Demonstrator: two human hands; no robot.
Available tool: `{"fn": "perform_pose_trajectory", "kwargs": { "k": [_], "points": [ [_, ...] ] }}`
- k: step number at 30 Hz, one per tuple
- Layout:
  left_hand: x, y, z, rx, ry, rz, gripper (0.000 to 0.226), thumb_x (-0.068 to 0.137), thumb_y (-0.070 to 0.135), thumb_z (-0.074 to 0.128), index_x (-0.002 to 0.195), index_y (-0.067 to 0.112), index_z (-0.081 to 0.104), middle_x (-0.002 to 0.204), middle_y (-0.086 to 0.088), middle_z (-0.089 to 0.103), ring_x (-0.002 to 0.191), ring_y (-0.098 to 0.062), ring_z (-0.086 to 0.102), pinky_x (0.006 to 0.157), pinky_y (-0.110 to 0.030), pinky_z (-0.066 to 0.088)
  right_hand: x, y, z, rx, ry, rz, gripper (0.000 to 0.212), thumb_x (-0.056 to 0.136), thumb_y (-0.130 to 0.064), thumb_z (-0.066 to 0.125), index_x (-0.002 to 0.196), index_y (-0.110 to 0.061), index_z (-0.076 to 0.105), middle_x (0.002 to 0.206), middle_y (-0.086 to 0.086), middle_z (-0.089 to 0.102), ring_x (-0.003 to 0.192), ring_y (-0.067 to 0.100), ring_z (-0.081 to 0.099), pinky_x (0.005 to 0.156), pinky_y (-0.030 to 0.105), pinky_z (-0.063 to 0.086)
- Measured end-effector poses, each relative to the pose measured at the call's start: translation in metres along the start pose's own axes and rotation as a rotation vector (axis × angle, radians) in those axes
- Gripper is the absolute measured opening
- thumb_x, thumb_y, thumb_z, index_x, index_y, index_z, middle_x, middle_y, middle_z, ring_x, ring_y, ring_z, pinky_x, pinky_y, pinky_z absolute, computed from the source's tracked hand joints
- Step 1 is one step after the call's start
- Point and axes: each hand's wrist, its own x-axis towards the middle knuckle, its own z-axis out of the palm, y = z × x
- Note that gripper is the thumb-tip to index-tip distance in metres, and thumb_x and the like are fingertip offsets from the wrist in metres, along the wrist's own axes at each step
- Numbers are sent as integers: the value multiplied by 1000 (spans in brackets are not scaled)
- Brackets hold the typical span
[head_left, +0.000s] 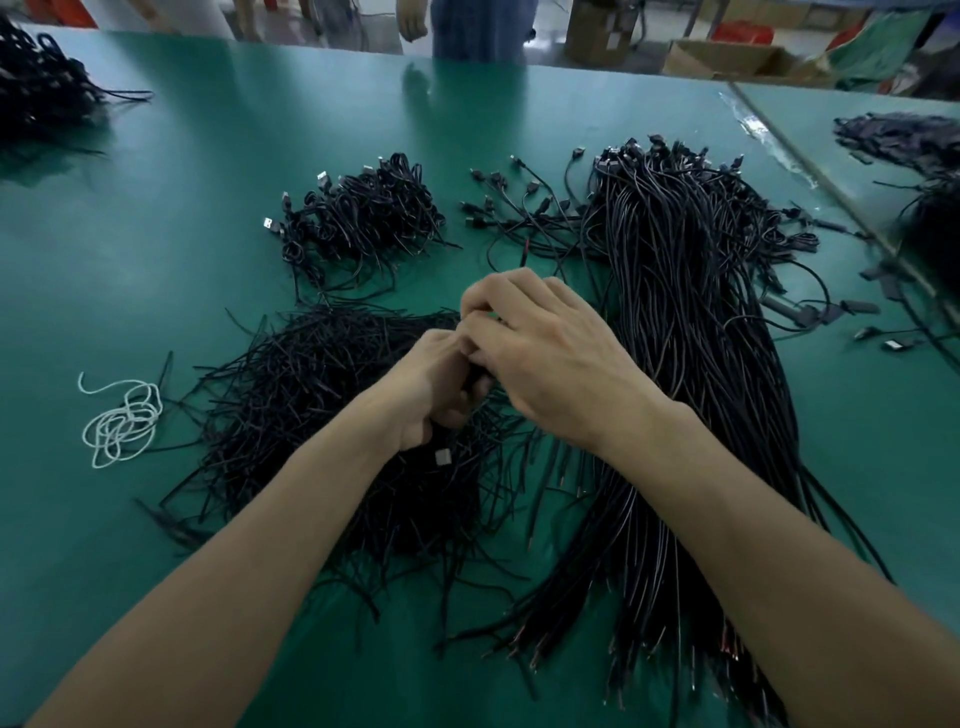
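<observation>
Green matting covers the bench (156, 208). Head view: both hands meet at centre frame.

The left hand (431, 384) is clamped round a folded black cable with a silver plug (471, 383); the plug hangs below the fist at 6 o'clock. The right hand (540, 348) lies just beside it at 2 o'clock, fingers curled onto the same cable's upper end. The fingertip contact itself is hidden by the back of the hand.

The cable is held above a loose heap of short black wire ties (311, 395), which spreads toward 9 o'clock. A long sheaf of straight black cables (691, 338) runs from 1 o'clock to 5 o'clock. A stack of coiled black USB cables (363, 213) sits at 11 o'clock. A tangled white cord (122, 421) lies at 9 o'clock, well apart from the hands.
</observation>
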Motion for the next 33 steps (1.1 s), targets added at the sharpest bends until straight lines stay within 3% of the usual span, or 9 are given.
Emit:
{"fn": "perform_pose_trajectory", "kwargs": {
  "k": [7,10,14,16,18,20,23,27,33],
  "points": [
    [-3,6,-9,-81,-179,35,34,104,31,36,75,17,46,56,4,40,38,-6,21,30,-15,18,2,5,6,473,-62,414,8,101,-17,49,93,-18,53,100,-2,56,94,16,51,84,34,43],
    [-6,8,-14,81,-323,29,20,96,23,42,77,19,38,57,11,32,43,-5,20,33,-15,17,1,13,7,613,-125,532,9,100,-18,51,93,-19,56,95,-6,55,91,15,51,79,32,42],
    [-7,7,-20,255,-406,9,18,105,23,46,88,18,41,63,9,26,46,-6,19,35,-15,18,-4,15,7,604,-180,429,8,100,-20,51,92,-24,54,93,-9,55,88,13,52,79,33,45],
    [-7,8,-22,243,-446,-4,28,106,28,46,81,22,57,64,8,24,47,-6,17,36,-15,17,-5,16,7,630,-163,406,4,99,-23,54,102,-23,55,94,-11,56,88,11,53,79,33,47],
    [-6,7,-23,266,-472,-12,43,106,29,45,72,32,70,62,9,23,46,-6,17,37,-15,17,-4,18,6,633,-192,395,19,98,-25,57,117,-21,58,95,-10,60,88,9,56,82,31,49],
    [-6,7,-23,287,-492,-28,39,106,29,46,81,29,76,61,9,24,46,-6,17,36,-14,17,-3,20,4,598,-227,378,15,97,-26,60,111,-22,65,93,-10,64,84,8,61,81,33,52],
    [-3,7,-24,277,-508,-55,32,106,28,46,100,14,74,61,9,25,46,-6,18,35,-14,17,-3,23,1,563,-210,354,3,94,-26,66,94,-25,69,86,-12,64,82,9,61,79,37,54],
    [0,11,-23,262,-502,-71,31,106,26,46,107,8,71,59,10,27,45,-4,19,35,-14,17,1,26,-2,505,-254,302,5,95,-28,63,92,-25,67,88,-10,62,86,13,59,81,39,52],
    [1,7,-23,325,-552,-82,29,106,25,47,111,5,68,62,7,24,46,-7,17,35,-15,19,4,31,-6,558,-404,250,4,94,-25,66,90,-26,65,85,-14,61,81,2,55,74,22,42]
  ]
}}
